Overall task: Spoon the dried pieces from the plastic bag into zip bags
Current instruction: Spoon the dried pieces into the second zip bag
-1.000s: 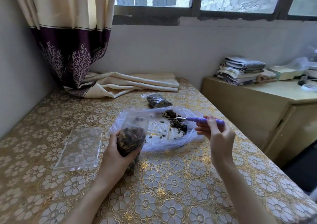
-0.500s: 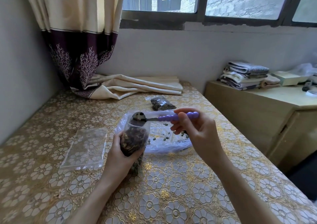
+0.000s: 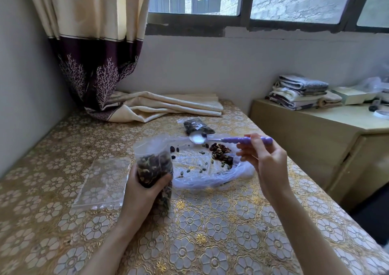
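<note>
Gold floral cloth covers the counter [image 3: 210, 243]. At its middle my left hand [image 3: 143, 188] grips an upright zip bag [image 3: 154, 165] of dried pieces; my right hand [image 3: 265, 158] pinches the purple spoon [image 3: 229, 139], bowl empty, over the plastic bag [image 3: 210, 169].

A lived-in home room: patterned curtain [image 3: 94, 43] by the window [image 3: 263, 0], folded towels [image 3: 301, 91] on a wooden cabinet [image 3: 305, 140].
</note>
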`<move>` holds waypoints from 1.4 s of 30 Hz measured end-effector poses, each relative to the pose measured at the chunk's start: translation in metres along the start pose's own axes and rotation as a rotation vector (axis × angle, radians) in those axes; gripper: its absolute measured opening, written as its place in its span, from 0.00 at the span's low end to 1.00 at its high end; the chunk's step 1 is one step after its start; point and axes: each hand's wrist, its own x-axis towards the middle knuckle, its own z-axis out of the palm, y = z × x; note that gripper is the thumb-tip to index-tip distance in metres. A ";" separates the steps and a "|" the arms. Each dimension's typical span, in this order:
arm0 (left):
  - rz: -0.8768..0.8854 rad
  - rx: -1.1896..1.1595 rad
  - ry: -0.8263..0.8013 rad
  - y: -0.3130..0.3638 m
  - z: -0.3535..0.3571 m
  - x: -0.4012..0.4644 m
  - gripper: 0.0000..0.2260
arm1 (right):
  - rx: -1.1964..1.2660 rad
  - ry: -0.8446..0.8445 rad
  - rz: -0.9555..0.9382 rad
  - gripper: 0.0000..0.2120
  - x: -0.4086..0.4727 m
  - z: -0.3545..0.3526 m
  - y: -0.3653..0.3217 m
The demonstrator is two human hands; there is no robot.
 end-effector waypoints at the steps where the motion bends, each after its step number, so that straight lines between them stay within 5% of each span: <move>1: 0.002 -0.001 0.010 0.000 0.000 0.000 0.22 | -0.042 0.042 0.019 0.09 0.001 -0.006 0.007; 10: 0.015 -0.041 0.014 -0.007 -0.002 0.002 0.31 | -0.200 0.223 0.206 0.14 0.000 -0.038 0.048; 17: 0.064 -0.042 -0.004 -0.003 0.000 -0.002 0.33 | -0.304 0.398 0.104 0.14 -0.004 -0.047 0.051; 24: 0.067 -0.043 0.007 -0.002 0.000 -0.002 0.30 | -0.414 0.374 -0.009 0.08 -0.002 -0.034 0.050; 29: 0.069 -0.039 0.007 -0.001 0.000 -0.002 0.29 | -0.329 0.321 0.073 0.05 -0.003 -0.034 0.059; 33: 0.069 -0.045 -0.006 0.000 0.001 -0.001 0.30 | -0.137 0.317 0.196 0.08 0.001 -0.039 0.062; 38: 0.080 -0.033 -0.024 -0.002 0.001 -0.001 0.35 | -0.207 0.368 0.153 0.10 0.005 -0.040 0.061; 42: 0.069 -0.021 -0.018 -0.001 0.000 -0.003 0.28 | -0.239 0.365 0.138 0.09 0.008 -0.038 0.061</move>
